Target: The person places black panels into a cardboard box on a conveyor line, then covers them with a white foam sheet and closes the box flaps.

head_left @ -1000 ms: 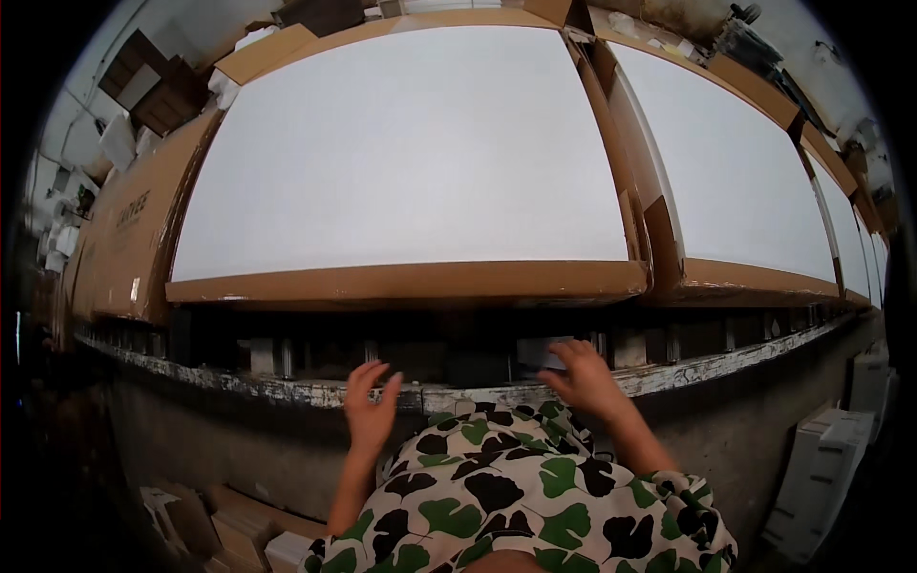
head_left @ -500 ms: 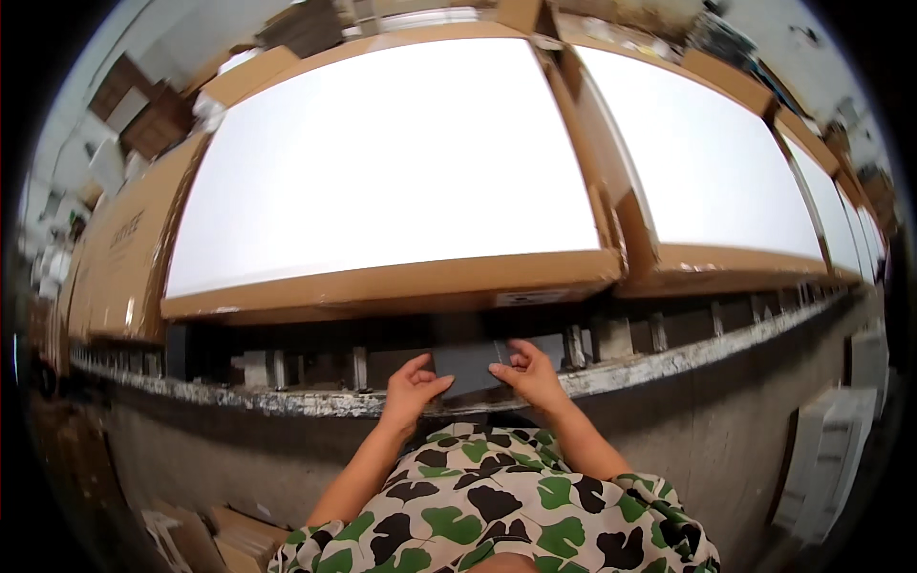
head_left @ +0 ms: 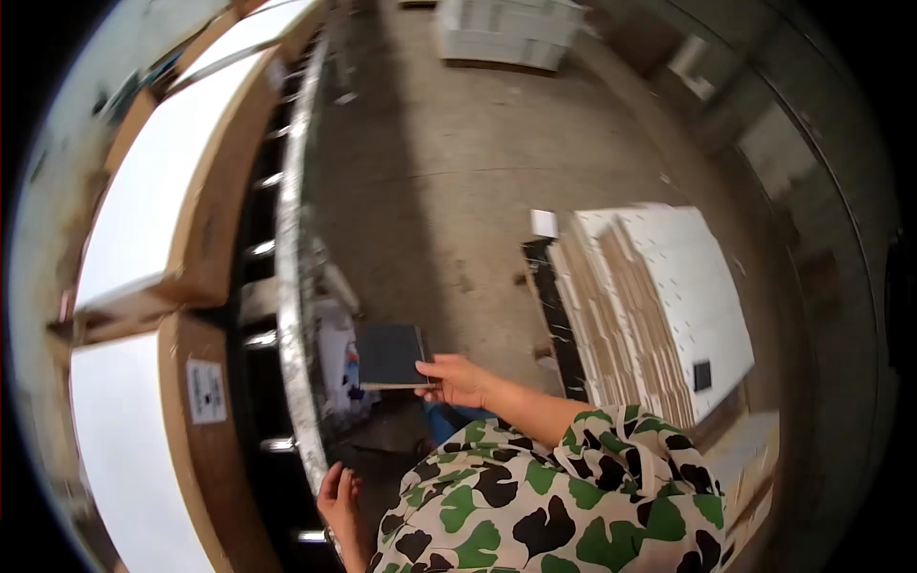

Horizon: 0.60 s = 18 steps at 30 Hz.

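Dark square panel, flat and thin with a pale edge along its near side, sits in my right hand. Fingers closed on its right edge, thumb on top, panel held level in the air above the concrete floor, just right of the bench rim.

Left hand low in the picture, down by the metal rim of the bench. Fingers spread and loose, gripping nothing; it looks to rest at the rim (I cannot tell whether it truly touches).

Both arms in a camouflage sleeve, green, black and white.

Bench runs up the left side of the picture. On it, large flat cartons with white tops and brown cardboard sides: one nearest me with a white label on its side, a second one beyond it. Dark gaps with short metal pieces show between cartons and rim.

Right of the panel, on the floor: a stack of white boards, its brown layered edges facing me, a small dark square on the top sheet. More white boxes far off at the top of the picture.
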{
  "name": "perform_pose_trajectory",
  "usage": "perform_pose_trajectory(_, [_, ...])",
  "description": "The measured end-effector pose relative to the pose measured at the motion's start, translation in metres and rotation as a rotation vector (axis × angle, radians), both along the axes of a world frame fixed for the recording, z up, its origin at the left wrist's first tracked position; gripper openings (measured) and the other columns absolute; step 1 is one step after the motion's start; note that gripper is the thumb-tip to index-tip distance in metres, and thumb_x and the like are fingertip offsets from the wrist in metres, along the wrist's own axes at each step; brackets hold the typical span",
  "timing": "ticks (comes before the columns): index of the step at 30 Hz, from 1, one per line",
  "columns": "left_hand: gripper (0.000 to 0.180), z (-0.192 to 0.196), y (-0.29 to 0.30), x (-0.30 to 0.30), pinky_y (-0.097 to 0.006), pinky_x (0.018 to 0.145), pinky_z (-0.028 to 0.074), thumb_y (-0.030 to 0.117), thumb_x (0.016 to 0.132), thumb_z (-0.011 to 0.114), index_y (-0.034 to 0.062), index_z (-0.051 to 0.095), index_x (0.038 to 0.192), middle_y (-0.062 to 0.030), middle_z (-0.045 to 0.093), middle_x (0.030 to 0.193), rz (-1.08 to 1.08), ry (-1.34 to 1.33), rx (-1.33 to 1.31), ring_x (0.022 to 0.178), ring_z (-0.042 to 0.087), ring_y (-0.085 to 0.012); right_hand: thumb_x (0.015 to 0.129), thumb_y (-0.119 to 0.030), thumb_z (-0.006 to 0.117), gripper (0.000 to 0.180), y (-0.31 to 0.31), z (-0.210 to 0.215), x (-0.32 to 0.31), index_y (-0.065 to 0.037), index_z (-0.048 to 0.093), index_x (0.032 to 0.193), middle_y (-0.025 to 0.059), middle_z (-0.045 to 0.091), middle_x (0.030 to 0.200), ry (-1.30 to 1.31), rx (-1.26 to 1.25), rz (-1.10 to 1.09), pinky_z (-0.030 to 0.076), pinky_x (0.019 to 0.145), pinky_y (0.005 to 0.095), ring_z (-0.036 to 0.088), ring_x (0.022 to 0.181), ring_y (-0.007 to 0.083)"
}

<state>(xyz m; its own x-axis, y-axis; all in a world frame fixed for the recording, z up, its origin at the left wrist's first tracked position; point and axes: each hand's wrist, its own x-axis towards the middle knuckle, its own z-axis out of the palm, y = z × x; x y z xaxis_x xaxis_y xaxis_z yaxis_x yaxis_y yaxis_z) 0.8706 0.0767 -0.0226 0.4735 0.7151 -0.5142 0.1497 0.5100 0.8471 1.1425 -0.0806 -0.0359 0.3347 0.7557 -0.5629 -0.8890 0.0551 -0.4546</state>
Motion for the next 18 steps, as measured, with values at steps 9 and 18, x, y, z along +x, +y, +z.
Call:
perform_pose_trajectory(9, [0.022,-0.045,-0.038,0.064,-0.022,0.054,0.045,0.009,0.086,0.064,0.0009,0.061,0.107,-0.0085,0.064,0.082,-0.303,-0.09,-0.043,0.064,0.057,-0.0128,0.087,-0.015,0.062,0.018,-0.247,-0.152,0.043,-0.006,0.051,0.098,0.0119,0.055,0.074,0.088,-0.427,-0.957,0.04,0.043,0.0329,0.058,0.056,0.0261])
perform_pose_trajectory(18, [0.022,-0.053,-0.155,0.123,-0.02,0.056,0.045,0.011,0.086,0.065,0.0004,0.061,0.105,-0.006,0.063,0.081,-0.195,-0.032,0.136,0.064,0.058,-0.0107,0.088,-0.007,0.053,0.019,-0.518,-0.176,0.133,-0.001,0.045,0.104,0.0185,0.056,0.081,0.175,-0.569,-1.64,0.039,0.049,0.0346,0.053,0.057,0.0228])
